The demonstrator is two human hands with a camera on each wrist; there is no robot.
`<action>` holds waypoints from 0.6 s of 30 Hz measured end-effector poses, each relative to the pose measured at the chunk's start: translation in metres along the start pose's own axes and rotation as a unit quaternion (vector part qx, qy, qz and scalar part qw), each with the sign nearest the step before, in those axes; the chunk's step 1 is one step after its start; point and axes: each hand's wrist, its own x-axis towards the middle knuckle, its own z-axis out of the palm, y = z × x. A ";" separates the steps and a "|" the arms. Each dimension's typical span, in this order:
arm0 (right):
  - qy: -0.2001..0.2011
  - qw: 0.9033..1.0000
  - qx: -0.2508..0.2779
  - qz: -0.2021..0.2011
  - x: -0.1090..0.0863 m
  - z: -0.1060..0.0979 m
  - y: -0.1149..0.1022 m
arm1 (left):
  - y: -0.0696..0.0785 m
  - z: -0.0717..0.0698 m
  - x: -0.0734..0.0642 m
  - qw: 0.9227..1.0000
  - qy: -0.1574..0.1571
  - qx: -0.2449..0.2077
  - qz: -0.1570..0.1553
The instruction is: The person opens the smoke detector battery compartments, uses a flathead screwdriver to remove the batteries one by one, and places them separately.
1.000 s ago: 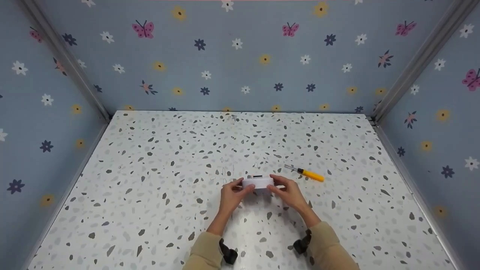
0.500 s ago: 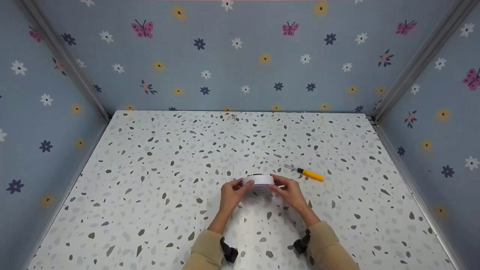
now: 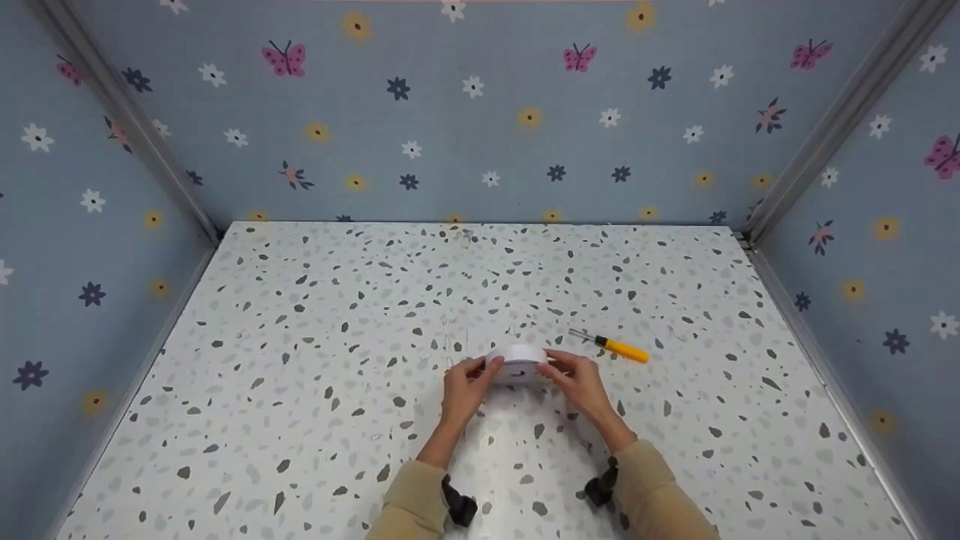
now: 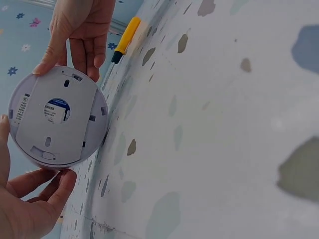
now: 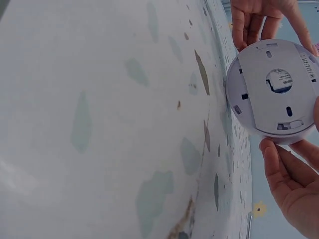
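Observation:
A round white smoke detector (image 3: pixel 517 354) is held on edge between both hands close over the table. Its back, with a mounting plate (image 4: pixel 40 107), faces the wrist cameras; slots and a round central hole show on it. Through the hole a printed label (image 5: pixel 281 79) is visible. My left hand (image 3: pixel 465 386) grips the left side, thumb on the near side and fingers behind. On the opposite side my right hand (image 3: pixel 581 381) pinches the rim the same way. The detector's front is turned away and hidden.
A screwdriver with a yellow handle (image 3: pixel 626 350) lies on the speckled table (image 3: pixel 337 450), just beyond and right of the right hand. Blue floral panels (image 3: pixel 480 150) stand along the back and both sides.
The smoke detector has tipped in my fingers: its marked upper face has turned out of sight and its back plate now shows toward me. Both hands stay nearly in place; the screwdriver has not moved.

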 end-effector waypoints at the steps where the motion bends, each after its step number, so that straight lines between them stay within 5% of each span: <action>1: 0.000 1.000 0.003 0.005 0.000 0.000 0.000 | 0.000 0.000 0.000 1.000 0.000 -0.001 0.001; 8: 0.000 0.999 0.028 0.032 0.002 0.001 0.001 | -0.003 0.001 0.001 1.000 0.011 -0.024 0.004; 15: 0.019 0.999 0.037 0.035 0.005 0.004 0.002 | -0.005 0.001 0.001 0.997 0.022 -0.054 0.052; 18: 0.020 0.998 0.037 0.046 0.005 0.004 0.001 | -0.005 0.001 0.001 0.997 0.021 -0.055 0.047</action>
